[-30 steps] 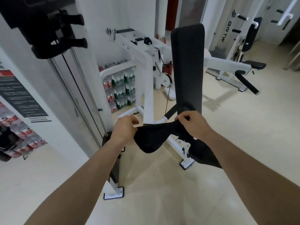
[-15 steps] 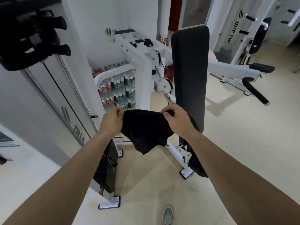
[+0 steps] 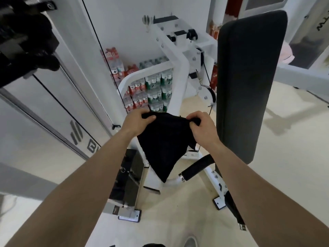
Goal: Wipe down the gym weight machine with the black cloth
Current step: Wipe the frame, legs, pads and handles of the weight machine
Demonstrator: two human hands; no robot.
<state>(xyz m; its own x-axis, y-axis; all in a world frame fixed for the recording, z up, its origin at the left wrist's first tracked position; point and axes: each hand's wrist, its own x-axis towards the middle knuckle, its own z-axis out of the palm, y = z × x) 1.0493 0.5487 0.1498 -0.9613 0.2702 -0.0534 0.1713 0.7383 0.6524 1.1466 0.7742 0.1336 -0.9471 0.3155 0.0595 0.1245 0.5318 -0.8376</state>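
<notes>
Head view, looking down along my two bare forearms. My left hand (image 3: pixel 138 122) and right hand (image 3: pixel 201 127) each pinch a top corner of the black cloth (image 3: pixel 163 145), fingers curled over its upper edge. The cloth hangs in the air between them, drooping to a point below, in front of the white weight machine (image 3: pixel 178 72) and touching none of it that I can see.

To my right stands the machine's tall black back pad (image 3: pixel 249 82), upright. Below the cloth a curved white bar ends in a black foam handle (image 3: pixel 197 166). To the left a dark weight stack (image 3: pixel 128 175) sits low in a grey frame, with a thin black cable (image 3: pixel 105 56) running up past it.

The floor (image 3: pixel 284 175) is pale cream and smooth. Shrink-wrapped packs of bottled water (image 3: pixel 153 93) are stacked against the white wall (image 3: pixel 124 24) behind the machine. The toe of my shoe (image 3: pixel 190 242) shows at the bottom edge.
</notes>
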